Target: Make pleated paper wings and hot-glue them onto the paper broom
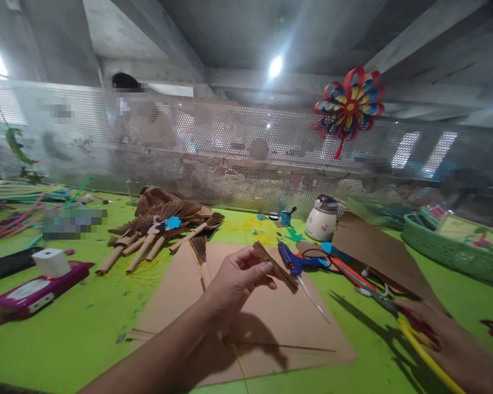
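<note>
My left hand [234, 279] pinches a narrow pleated strip of brown paper [277, 268] between thumb and fingers, above a brown paper sheet [308, 323]. At the right, my right hand [456, 339] is closed round the handles of a pair of scissors [388, 303], whose blades point away to the left; their shadow falls on the table. Beneath my left wrist lies a fan-topped brown paper piece [200, 253] with a rolled handle, partly hidden. A yellow string [239, 361] trails off the sheet. Just beyond the pleated strip lies a blue glue gun [291, 257] with a clear glue stick.
Several paper brooms [148, 241] are heaped at the back left. A purple power strip [41, 290] with a white charger [51, 262] lies left. A white jar [321, 218], brown card [378, 251] and green basket [456, 254] stand right, before a perforated screen [230, 148].
</note>
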Motion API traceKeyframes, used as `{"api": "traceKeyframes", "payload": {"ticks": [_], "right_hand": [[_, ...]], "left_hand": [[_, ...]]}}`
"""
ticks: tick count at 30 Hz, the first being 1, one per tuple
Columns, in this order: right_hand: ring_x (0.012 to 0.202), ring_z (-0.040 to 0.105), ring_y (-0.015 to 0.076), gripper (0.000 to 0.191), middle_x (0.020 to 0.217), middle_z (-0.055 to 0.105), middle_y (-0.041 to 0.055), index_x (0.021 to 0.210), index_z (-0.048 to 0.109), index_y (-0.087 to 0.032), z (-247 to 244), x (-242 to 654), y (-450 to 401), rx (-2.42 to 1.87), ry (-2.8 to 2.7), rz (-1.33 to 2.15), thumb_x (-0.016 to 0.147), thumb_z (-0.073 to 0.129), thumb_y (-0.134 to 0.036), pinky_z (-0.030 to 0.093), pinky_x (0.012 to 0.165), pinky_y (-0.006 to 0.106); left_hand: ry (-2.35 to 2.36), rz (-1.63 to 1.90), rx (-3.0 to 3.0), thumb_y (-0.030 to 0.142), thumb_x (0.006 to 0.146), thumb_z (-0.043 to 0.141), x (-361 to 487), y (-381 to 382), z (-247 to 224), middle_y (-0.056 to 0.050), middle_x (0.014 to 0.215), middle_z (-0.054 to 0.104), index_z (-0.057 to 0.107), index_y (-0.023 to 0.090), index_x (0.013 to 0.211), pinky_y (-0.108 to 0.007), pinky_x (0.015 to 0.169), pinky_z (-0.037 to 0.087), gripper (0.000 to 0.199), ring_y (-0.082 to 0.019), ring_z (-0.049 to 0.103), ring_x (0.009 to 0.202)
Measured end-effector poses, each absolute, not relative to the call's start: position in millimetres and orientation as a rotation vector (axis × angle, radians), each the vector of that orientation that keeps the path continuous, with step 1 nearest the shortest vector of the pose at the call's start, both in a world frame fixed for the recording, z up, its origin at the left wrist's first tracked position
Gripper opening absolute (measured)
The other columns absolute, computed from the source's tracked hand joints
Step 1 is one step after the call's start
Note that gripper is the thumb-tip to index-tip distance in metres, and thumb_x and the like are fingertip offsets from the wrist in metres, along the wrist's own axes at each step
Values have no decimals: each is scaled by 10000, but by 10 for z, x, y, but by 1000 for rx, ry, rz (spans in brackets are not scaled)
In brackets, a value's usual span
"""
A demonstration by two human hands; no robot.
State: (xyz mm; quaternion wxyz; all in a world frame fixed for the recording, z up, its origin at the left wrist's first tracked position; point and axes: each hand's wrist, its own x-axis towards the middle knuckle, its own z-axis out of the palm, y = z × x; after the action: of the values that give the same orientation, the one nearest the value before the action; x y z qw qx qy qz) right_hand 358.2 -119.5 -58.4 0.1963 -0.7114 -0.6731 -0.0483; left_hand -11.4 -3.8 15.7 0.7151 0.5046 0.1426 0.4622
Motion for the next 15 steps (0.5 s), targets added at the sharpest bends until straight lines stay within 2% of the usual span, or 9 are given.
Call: {"api": "traceKeyframes", "payload": {"ticks": [4,9,15], "right_hand": [[1026,574,335,435,1128,606,104,1178,513,-280,-375,3120,-1279,-1798,-1881,-73,755,544,-375,491,830,423],[971,614,240,447,1072,613,71,1215,480,-282,-145,2343,-1323,-1643,-1939,10,775,556,-308,539,742,271],[918,637,214,495,939,623,73,1247,468,-263,-89,2028,-1311,-1498,-2001,79,767,556,-188,554,745,250]], "left_hand": [[345,1021,1145,226,674,732,-72,-57,108,-36,735,639,607,118,732,-273,610,495,175,-128,587,664],[343,988,1242,219,702,707,-50,-80,71,-78,728,672,598,107,721,-283,577,493,158,-173,629,673],[315,975,1324,201,732,674,-53,-128,98,-81,701,685,617,108,740,-285,560,510,108,-174,645,632]]}}
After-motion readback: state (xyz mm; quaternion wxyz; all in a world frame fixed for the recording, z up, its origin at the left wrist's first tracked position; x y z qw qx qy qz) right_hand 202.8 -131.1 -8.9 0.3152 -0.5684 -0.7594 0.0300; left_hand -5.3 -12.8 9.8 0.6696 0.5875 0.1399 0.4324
